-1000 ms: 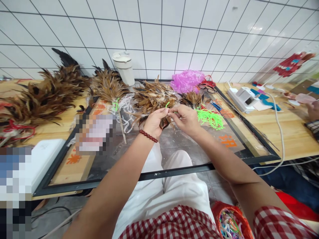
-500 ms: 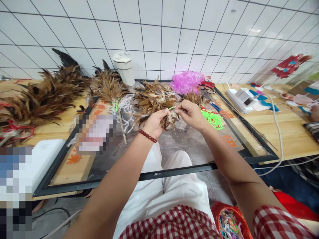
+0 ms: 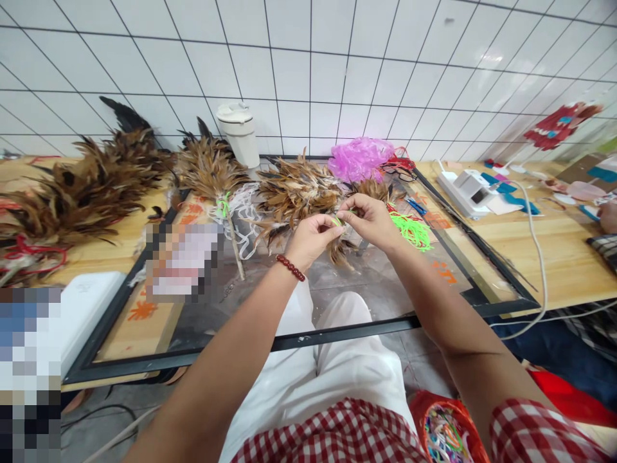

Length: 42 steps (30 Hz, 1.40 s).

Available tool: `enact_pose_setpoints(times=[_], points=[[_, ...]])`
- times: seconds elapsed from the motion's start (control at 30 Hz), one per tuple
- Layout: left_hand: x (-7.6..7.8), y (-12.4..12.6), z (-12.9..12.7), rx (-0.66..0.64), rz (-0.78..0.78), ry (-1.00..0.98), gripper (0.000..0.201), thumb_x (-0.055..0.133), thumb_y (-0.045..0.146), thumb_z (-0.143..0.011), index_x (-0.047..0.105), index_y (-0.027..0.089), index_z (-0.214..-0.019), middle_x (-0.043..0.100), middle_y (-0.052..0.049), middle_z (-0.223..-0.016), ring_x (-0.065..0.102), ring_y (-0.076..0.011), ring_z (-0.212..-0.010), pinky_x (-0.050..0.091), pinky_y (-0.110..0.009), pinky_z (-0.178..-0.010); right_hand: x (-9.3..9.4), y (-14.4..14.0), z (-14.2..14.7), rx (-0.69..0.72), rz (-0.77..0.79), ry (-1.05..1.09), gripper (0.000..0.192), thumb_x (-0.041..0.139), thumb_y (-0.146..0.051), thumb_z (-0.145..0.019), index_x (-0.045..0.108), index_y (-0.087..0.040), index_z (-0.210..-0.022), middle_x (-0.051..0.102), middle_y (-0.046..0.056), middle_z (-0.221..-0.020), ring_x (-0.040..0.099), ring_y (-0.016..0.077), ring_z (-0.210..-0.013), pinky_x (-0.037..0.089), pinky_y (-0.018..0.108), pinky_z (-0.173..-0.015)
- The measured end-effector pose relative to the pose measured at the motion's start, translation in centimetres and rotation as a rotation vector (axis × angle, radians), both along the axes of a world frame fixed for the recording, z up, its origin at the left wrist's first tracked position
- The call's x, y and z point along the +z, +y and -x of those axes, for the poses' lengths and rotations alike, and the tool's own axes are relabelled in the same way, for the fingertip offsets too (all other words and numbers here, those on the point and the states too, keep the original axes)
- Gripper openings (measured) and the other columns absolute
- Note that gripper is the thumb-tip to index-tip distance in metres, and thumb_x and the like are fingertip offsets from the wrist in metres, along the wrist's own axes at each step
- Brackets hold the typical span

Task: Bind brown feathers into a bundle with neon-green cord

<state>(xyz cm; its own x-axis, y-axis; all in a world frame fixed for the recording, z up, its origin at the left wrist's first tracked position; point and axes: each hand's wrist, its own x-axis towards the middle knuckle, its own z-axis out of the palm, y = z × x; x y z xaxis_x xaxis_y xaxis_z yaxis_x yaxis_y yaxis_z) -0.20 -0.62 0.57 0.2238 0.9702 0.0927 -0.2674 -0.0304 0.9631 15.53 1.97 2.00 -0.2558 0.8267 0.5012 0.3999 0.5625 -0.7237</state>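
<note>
Cord [image 3: 337, 222], likely light and limp, best held near its ends, sits pinched by left hand [image 3: 315, 238] and right hand [image 3: 370, 222]; feathers [image 3: 342, 255] hang below, behind the bench's [image 3: 337, 335] front edge.

Most of the green cord [image 3: 336, 222] is hidden by the left hand [image 3: 312, 242] and right hand [image 3: 370, 223], the feathers [image 3: 343, 253] beneath are partly covered, a pale item [image 3: 186, 257] at left is blurred by pixel blocks, and a red bin [image 3: 422, 418] and a co-worker's hand [image 3: 608, 216] are cut off at the near and right edges.
</note>
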Motion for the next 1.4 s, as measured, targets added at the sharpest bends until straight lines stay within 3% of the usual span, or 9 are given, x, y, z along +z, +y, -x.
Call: enact_pose_setpoints(times=[0.1,0.2,0.4,0.53,0.7,0.93,1.17,1.23,1.4], points=[[0.0,-0.2,-0.3,0.018,0.054,0.001,0.022,0.077,0.026,-0.065,0.058,0.015,-0.068,0.055,0.004,-0.05,0.047,-0.0048,-0.042,0.033,-0.017,-0.043,-0.1,-0.3,0.8,-0.009,0.165,0.191,0.023,0.068,-0.039,-0.076,0.06,-0.017,-0.076,0.059,-0.001,-0.069,0.049,0.0093,-0.058,0.041,0.024,-0.055],[0.2,-0.2,-0.4,0.047,0.141,-0.073,0.024,0.075,0.027,-0.068,0.054,0.016,-0.071,0.059,0.002,-0.054,0.052,-0.0065,-0.043,0.035,-0.016,-0.041,0.3,-0.8,1.5,0.096,0.315,0.395,0.03,0.072,-0.044,-0.072,0.056,-0.018,-0.075,0.053,-0.004,-0.061,0.043,0.0068,-0.048,0.039,0.023,-0.049],[0.5,0.4,-0.1,0.249,0.165,-0.167,0.018,0.071,0.019,-0.07,0.054,0.015,-0.073,0.059,0.003,-0.055,0.055,-0.0059,-0.044,0.043,-0.016,-0.045,1.0,-1.1,1.6,0.266,0.488,0.584,0.039,0.072,-0.05,-0.072,0.047,-0.021,-0.079,0.048,-0.008,-0.057,0.029,0.004,-0.041,0.025,0.02,-0.04],[0.3,0.7,-0.3,0.316,0.13,-0.089,0.016,0.069,0.02,-0.07,0.055,0.015,-0.072,0.059,0.003,-0.052,0.057,-0.0087,-0.044,0.046,-0.019,-0.045,0.4,-1.1,1.8,0.198,0.414,0.403,0.042,0.076,-0.049,-0.067,0.052,-0.02,-0.086,0.043,-0.009,-0.054,0.033,0.0052,-0.044,0.026,0.02,-0.044],[-0.4,0.7,-0.4,0.372,0.011,-0.005,0.014,0.069,0.017,-0.07,0.055,0.017,-0.071,0.06,0.003,-0.053,0.058,-0.0096,-0.045,0.049,-0.021,-0.049,-0.6,-1.2,2.2,0.013,0.193,0.098,0.029,0.069,-0.044,-0.075,0.061,-0.019,-0.085,0.057,-0.003,-0.065,0.044,0.0077,-0.052,0.033,0.022,-0.05],[0.2,0.3,-0.4,0.33,0.038,-0.158,0.022,0.071,0.028,-0.073,0.052,0.017,-0.076,0.061,0.003,-0.063,0.059,-0.0083,-0.047,0.048,-0.02,-0.05,-0.7,-1.5,2.4,-0.117,-0.027,-0.01,0.02,0.053,-0.036,-0.087,0.06,-0.018,-0.082,0.055,-0.003,-0.063,0.043,0.0091,-0.054,0.035,0.023,-0.055],[-0.1,1.0,-0.2,0.366,0.187,-0.23,0.024,0.071,0.026,-0.071,0.048,0.017,-0.071,0.052,0.007,-0.052,0.047,-0.0042,-0.039,0.037,-0.015,-0.041,-0.8,-2.2,2.7,0.152,-0.286,-0.214,0.013,0.05,-0.028,-0.089,0.06,-0.019,-0.09,0.065,0.005,-0.082,0.058,0.0147,-0.076,0.044,0.028,-0.073],[-0.1,1.2,0.0,0.391,0.176,-0.215,0.025,0.072,0.026,-0.069,0.049,0.017,-0.071,0.052,0.007,-0.051,0.046,-0.0042,-0.038,0.035,-0.015,-0.039,-0.7,-2.4,2.7,0.18,-0.244,-0.191,0.016,0.053,-0.029,-0.088,0.059,-0.019,-0.098,0.063,0.003,-0.08,0.056,0.0134,-0.07,0.044,0.027,-0.068],[0.4,0.9,0.1,0.334,0.106,-0.149,0.028,0.074,0.028,-0.066,0.05,0.017,-0.075,0.058,0.005,-0.053,0.049,-0.0061,-0.036,0.035,-0.017,-0.038,-0.6,-1.8,2.4,0.155,0.098,0.137,0.033,0.059,-0.043,-0.084,0.053,-0.02,-0.108,0.053,-0.003,-0.07,0.049,0.0104,-0.06,0.039,0.023,-0.055]])
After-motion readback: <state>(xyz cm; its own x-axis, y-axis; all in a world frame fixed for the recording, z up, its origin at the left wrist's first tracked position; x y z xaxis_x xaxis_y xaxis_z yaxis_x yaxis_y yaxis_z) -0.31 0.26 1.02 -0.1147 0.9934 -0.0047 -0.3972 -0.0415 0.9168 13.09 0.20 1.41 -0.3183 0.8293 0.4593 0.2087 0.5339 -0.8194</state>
